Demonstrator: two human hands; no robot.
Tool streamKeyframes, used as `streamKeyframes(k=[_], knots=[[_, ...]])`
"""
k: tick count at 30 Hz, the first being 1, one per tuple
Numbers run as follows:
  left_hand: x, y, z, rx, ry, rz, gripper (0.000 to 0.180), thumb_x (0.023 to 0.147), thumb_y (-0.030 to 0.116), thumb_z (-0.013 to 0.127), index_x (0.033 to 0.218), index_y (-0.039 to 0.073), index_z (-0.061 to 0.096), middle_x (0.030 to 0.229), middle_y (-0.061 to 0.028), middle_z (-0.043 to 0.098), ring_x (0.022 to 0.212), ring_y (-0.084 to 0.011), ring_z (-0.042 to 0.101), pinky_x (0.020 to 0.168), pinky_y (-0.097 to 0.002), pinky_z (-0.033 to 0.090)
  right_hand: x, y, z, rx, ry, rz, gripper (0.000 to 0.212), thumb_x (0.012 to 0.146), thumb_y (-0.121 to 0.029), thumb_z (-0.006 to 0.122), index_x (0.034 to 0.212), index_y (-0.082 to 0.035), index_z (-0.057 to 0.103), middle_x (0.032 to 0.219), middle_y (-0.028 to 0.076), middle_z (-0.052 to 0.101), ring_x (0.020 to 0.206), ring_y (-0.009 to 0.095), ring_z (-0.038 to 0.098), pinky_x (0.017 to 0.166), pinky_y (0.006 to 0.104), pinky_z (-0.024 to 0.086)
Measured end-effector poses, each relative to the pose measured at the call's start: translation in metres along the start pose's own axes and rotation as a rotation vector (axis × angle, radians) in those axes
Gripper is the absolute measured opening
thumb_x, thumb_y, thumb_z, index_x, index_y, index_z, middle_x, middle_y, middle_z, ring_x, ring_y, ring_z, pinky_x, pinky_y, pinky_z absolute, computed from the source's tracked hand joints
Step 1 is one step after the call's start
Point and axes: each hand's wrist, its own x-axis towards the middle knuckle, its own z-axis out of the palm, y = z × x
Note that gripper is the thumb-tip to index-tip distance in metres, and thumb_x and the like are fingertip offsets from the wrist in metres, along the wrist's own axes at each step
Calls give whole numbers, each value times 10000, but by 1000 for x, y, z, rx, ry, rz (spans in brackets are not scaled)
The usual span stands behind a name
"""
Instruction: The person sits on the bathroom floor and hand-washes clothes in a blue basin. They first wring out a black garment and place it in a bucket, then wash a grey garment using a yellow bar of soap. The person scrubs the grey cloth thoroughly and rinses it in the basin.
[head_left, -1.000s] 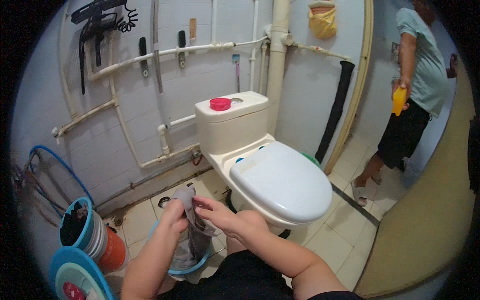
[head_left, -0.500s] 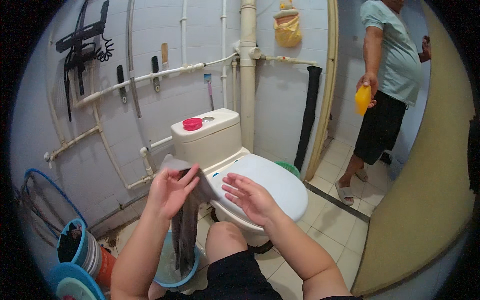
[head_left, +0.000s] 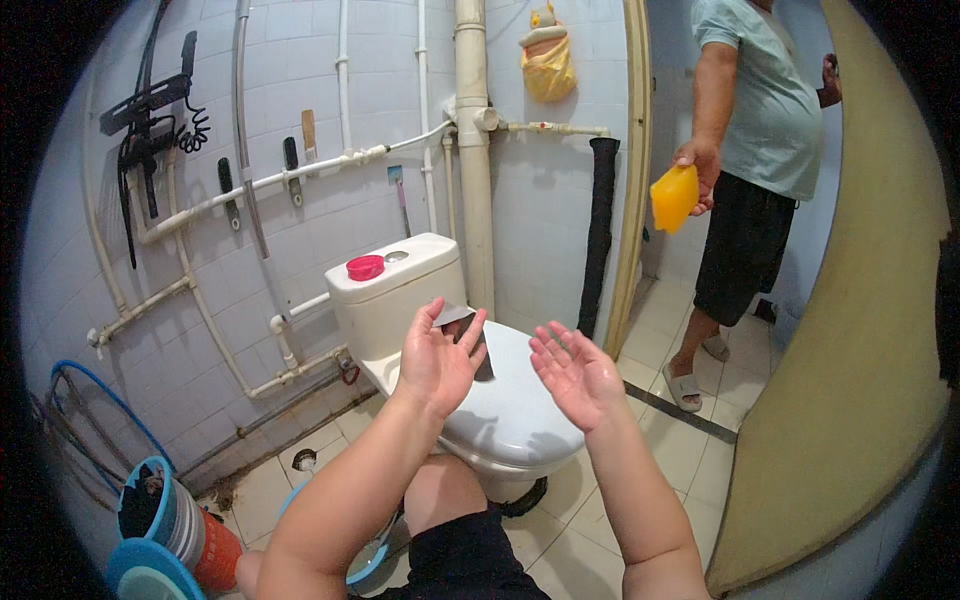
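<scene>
The limp grey cloth [head_left: 484, 368] has swung from the round blue basin [head_left: 372, 570] to over the white oval toilet lid [head_left: 520, 415], behind our left hand [head_left: 434, 366], fingers spread; we can't tell its grip. Our right hand [head_left: 583, 382] stays wide open.

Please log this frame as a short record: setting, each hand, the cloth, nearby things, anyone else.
Setting: tiled wall behind a toilet, lid down
Left hand: open, fingers spread
Right hand: open, apart from the cloth
Grey cloth: behind the left hand's fingers; contact unclear
Red round container: on the tank
Lower left: blue basin, partly hidden by the left forearm; orange-and-white bucket
Other person: standing at right, holding a yellow object
</scene>
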Motion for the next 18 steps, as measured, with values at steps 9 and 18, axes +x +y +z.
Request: streamKeyframes(k=[9, 18], knots=[[14, -20, 0, -14, 16, -34, 596, 859, 327, 465, 1325, 32, 239, 1368, -134, 290, 1300, -263, 278, 1082, -450, 32, 14, -39, -2, 119, -26, -149, 382, 920, -333, 441, 1096, 6, 451, 1122, 154, 494, 1063, 268, 482, 933, 377, 415], [17, -40, 7, -25, 46, -37, 523, 873, 306, 456, 1244, -17, 279, 1313, -134, 324, 1263, -283, 342, 1084, -415, 85, 9, -49, 11, 18, 4, -432, 452, 822, -324, 617, 1166, -83, 450, 1093, 53, 535, 999, 175, 525, 861, 316, 452]])
